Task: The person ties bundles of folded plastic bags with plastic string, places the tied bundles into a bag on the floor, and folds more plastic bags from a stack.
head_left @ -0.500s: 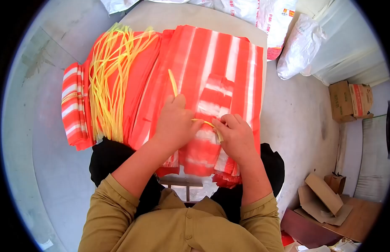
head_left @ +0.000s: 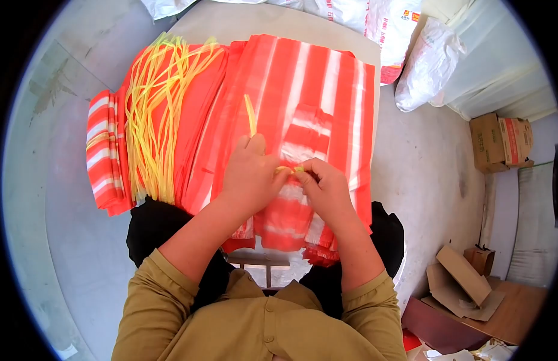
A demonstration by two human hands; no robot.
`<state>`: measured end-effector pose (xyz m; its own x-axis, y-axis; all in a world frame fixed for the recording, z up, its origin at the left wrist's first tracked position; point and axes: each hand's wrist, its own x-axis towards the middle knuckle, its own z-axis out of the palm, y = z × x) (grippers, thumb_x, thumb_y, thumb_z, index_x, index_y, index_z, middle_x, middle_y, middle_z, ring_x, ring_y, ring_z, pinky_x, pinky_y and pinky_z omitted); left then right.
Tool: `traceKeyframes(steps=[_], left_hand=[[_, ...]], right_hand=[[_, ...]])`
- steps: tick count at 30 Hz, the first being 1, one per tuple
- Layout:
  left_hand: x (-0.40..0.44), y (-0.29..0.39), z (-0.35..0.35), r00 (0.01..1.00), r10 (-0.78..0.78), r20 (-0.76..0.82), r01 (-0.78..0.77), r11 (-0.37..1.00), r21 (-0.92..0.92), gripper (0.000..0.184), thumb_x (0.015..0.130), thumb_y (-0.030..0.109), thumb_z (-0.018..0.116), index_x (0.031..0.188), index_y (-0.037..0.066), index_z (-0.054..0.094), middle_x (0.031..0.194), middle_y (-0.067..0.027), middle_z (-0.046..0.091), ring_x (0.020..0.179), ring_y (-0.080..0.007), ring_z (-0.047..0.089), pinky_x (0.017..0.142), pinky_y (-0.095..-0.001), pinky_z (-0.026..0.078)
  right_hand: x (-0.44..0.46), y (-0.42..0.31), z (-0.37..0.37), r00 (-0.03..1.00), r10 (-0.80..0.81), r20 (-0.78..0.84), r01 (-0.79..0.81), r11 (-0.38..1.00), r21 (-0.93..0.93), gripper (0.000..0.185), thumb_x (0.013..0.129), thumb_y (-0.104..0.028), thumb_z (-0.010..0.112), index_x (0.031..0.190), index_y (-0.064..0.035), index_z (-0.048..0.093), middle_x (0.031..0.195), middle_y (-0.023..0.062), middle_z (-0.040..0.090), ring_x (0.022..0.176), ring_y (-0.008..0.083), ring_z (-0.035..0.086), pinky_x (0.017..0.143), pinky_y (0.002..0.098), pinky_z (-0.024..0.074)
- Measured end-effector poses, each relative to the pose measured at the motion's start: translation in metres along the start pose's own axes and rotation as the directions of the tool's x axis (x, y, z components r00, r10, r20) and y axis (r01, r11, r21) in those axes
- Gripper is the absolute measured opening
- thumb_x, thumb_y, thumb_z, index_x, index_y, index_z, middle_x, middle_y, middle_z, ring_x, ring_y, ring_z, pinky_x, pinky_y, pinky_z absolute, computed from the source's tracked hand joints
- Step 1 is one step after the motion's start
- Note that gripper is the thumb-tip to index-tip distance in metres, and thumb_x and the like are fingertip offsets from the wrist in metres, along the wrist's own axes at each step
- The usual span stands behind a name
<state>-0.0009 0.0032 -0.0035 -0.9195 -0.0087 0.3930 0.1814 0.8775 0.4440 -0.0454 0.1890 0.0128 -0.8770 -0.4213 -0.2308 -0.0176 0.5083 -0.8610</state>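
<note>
My left hand [head_left: 250, 171] is closed on a yellow strip [head_left: 250, 114], whose one end sticks up past the knuckles. Pinched in my right hand [head_left: 327, 189] is the strip's other end, and the fingertips of both hands nearly meet. The strip crosses a narrow folded bundle [head_left: 306, 135] of red-and-white striped plastic, which lies under my hands; whether a knot is formed there I cannot tell. Below the bundle is a wide stack of striped plastic sheets [head_left: 339, 78]. Many loose yellow strips [head_left: 155, 120] lie on red plastic to the left.
At the far left rests a folded striped bundle [head_left: 101, 150] with a yellow band round it. White printed sacks [head_left: 393, 30] stand behind the table [head_left: 231, 21]. Cardboard boxes [head_left: 489, 144] are at the right, and an opened carton [head_left: 462, 286] sits lower right.
My right hand has moved up and slightly left, closer to the left fingertips. The strip's right end, which hung below the right fingers, is now gathered between the fingertips.
</note>
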Motion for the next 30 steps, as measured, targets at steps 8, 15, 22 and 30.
traceKeyframes(steps=[8, 15, 22, 30], left_hand=[[-0.003, 0.003, -0.001, 0.978, 0.166, -0.127, -0.178, 0.980, -0.089, 0.015, 0.079, 0.011, 0.079, 0.087, 0.006, 0.067, 0.097, -0.0128, 0.053, 0.091, -0.0324, 0.052, 0.077, -0.0432, 0.045], [-0.005, 0.003, -0.001, 0.980, 0.153, -0.127, -0.174, 0.969, -0.175, 0.015, 0.085, 0.012, 0.072, 0.099, 0.007, 0.068, 0.107, -0.0128, 0.061, 0.100, -0.0313, 0.058, 0.083, -0.0409, 0.050], [0.001, 0.009, -0.010, 0.931, -0.113, -0.347, -0.024, 0.930, -0.367, 0.050, 0.083, 0.010, 0.081, 0.130, 0.004, 0.064, 0.137, -0.0221, 0.053, 0.122, -0.0356, 0.054, 0.105, -0.0463, 0.044], [-0.003, 0.006, 0.005, 0.995, 0.098, 0.009, -0.094, 0.970, -0.223, 0.033, 0.080, 0.010, 0.081, 0.112, 0.009, 0.073, 0.121, -0.0101, 0.062, 0.119, -0.0351, 0.054, 0.103, -0.0453, 0.045]], right_hand=[[0.003, 0.004, 0.004, 0.994, -0.063, -0.090, 0.055, 0.995, -0.083, 0.014, 0.097, -0.015, 0.071, 0.108, -0.0061, 0.070, 0.096, 0.0124, 0.074, 0.087, 0.0272, 0.073, 0.078, 0.0382, 0.0567], [0.000, 0.010, 0.006, 0.962, -0.269, -0.046, 0.256, 0.948, -0.189, 0.014, 0.098, -0.017, 0.068, 0.107, -0.0064, 0.069, 0.100, 0.0154, 0.073, 0.092, 0.0353, 0.071, 0.081, 0.0419, 0.0560], [0.001, 0.009, 0.004, 0.985, -0.163, -0.051, 0.154, 0.977, -0.150, 0.015, 0.102, -0.019, 0.062, 0.109, -0.0070, 0.065, 0.096, 0.0184, 0.070, 0.090, 0.0385, 0.069, 0.078, 0.0456, 0.0542], [0.003, 0.017, 0.006, 0.967, -0.254, -0.024, 0.249, 0.958, -0.141, 0.015, 0.105, -0.019, 0.057, 0.116, -0.0095, 0.062, 0.096, 0.0192, 0.071, 0.090, 0.0396, 0.070, 0.077, 0.0472, 0.0538]])
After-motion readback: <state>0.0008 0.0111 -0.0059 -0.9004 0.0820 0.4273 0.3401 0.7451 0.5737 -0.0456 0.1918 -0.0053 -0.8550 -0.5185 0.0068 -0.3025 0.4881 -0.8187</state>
